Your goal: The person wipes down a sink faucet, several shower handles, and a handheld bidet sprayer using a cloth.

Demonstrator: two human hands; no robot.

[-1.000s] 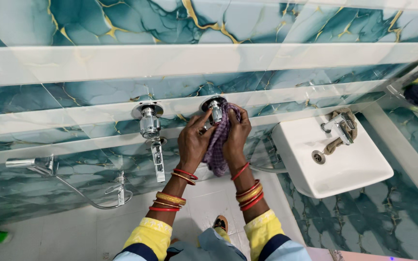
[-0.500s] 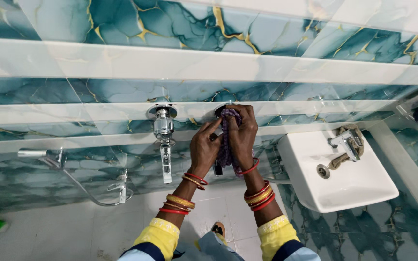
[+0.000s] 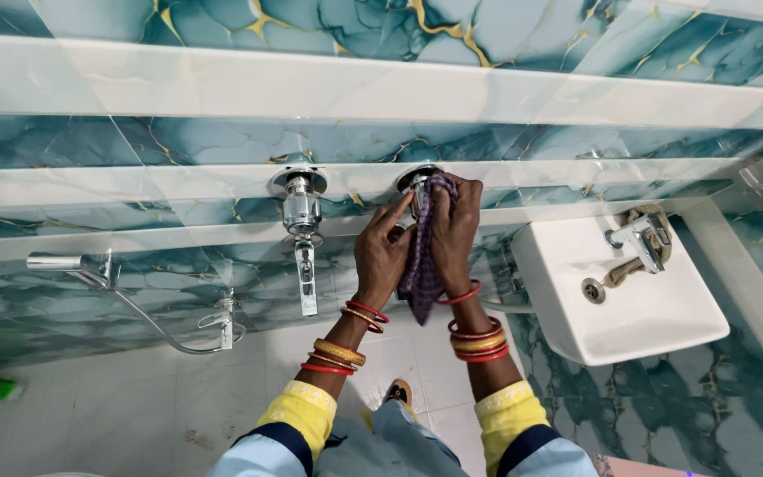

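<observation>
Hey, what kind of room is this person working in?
Most likely a bathroom: a white basin with its own tap, chrome wall taps, a spray hose, and glossy teal marble-look tiles.
</observation>
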